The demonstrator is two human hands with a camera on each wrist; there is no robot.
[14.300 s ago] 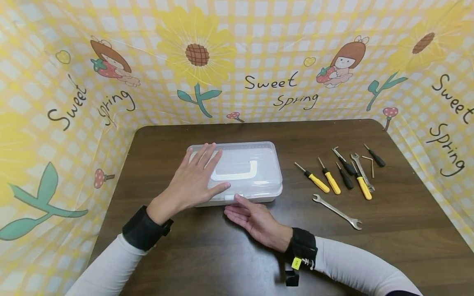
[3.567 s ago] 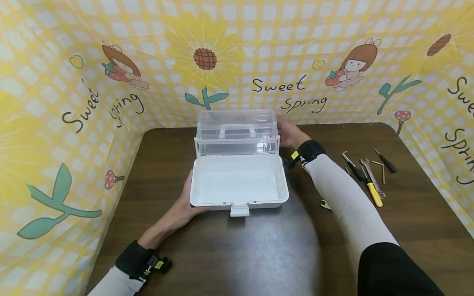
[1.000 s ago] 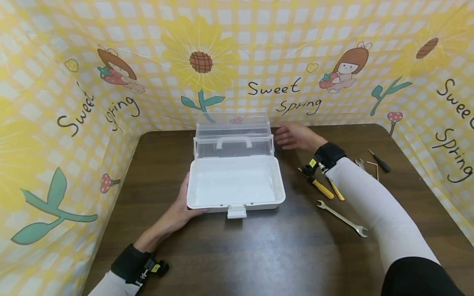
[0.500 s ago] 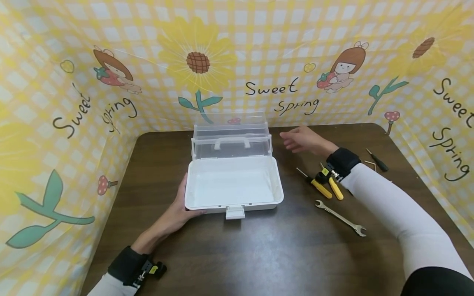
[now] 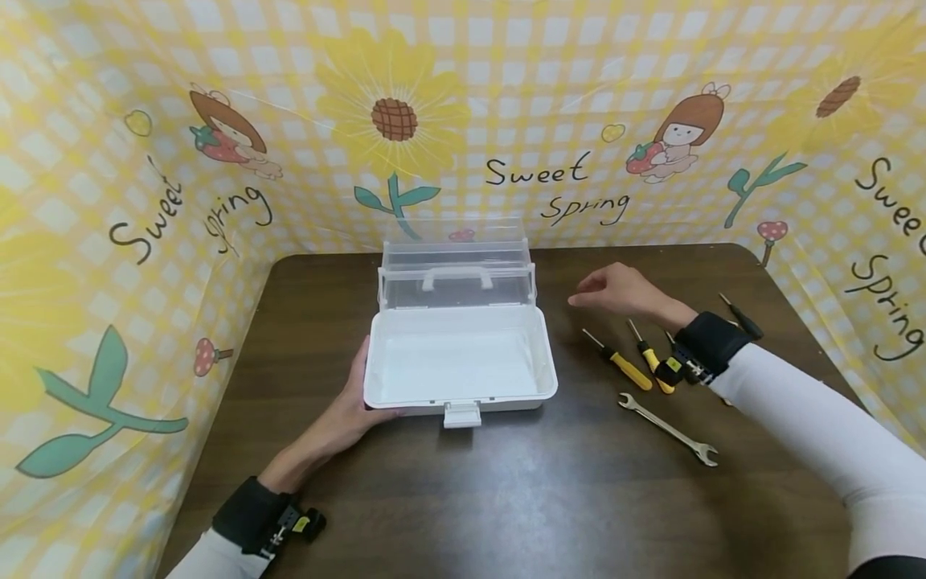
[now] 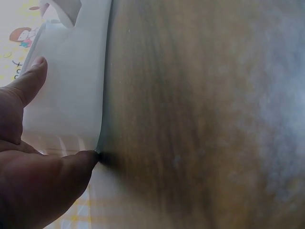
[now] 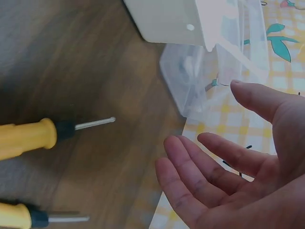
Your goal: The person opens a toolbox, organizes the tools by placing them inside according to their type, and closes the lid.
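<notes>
A white plastic toolbox [image 5: 405, 406] stands at mid-table, its clear lid [image 5: 456, 289] swung back and its front latch [image 5: 461, 416] down. My left hand [image 5: 336, 426] holds the box's front left corner. In the left wrist view, the thumb of that hand lies along the white wall [image 6: 71, 90]. To the right of the box, my right hand [image 5: 625, 293] is over the table with loosely bent fingers and nothing in them. Nearest to it lie two yellow-handled screwdrivers [image 5: 628, 370], also seen in the right wrist view as a yellow screwdriver [image 7: 28, 138].
A double open-ended wrench [image 5: 669, 429] lies right of the box, towards the front. Farther right is a black-handled screwdriver [image 5: 741, 316]. Other tools there are mostly hidden beneath my right forearm. A patterned cloth [image 5: 463, 96] walls the table's back and sides.
The toolbox lid, closed at first, now stands open. Over the last second my right hand has drawn away from the lid, rightwards and nearer. The left hand has stayed at the box corner.
</notes>
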